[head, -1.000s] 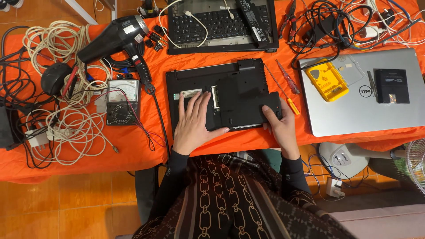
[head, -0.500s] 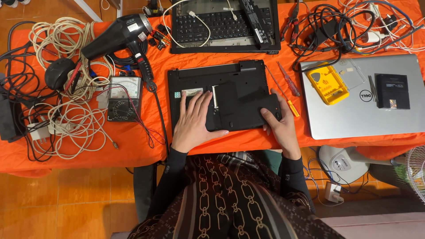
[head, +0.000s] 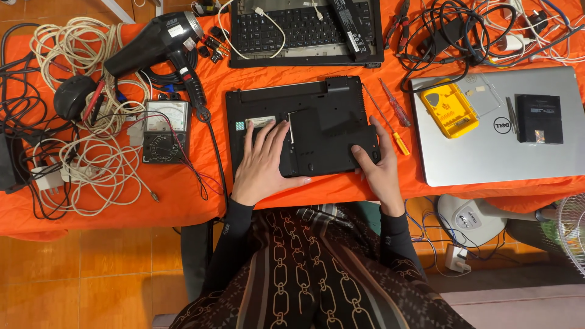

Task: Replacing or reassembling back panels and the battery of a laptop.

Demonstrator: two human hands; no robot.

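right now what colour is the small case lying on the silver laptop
Yellow; the small case lies on the silver laptop, clearest in the head view.

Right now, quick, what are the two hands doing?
Left hand: open, flat on the black laptop, holding nothing.
Right hand: open, resting on the laptop's right edge, gripping nothing.

The left hand (head: 263,159) hides part of the upturned black laptop (head: 317,122), while the fan (head: 573,234) is cut off at the right edge.

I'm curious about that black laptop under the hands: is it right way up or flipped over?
Flipped over. The black laptop shows its underside, panels and a label, with no keys or screen. Left hand and right hand rest on it.
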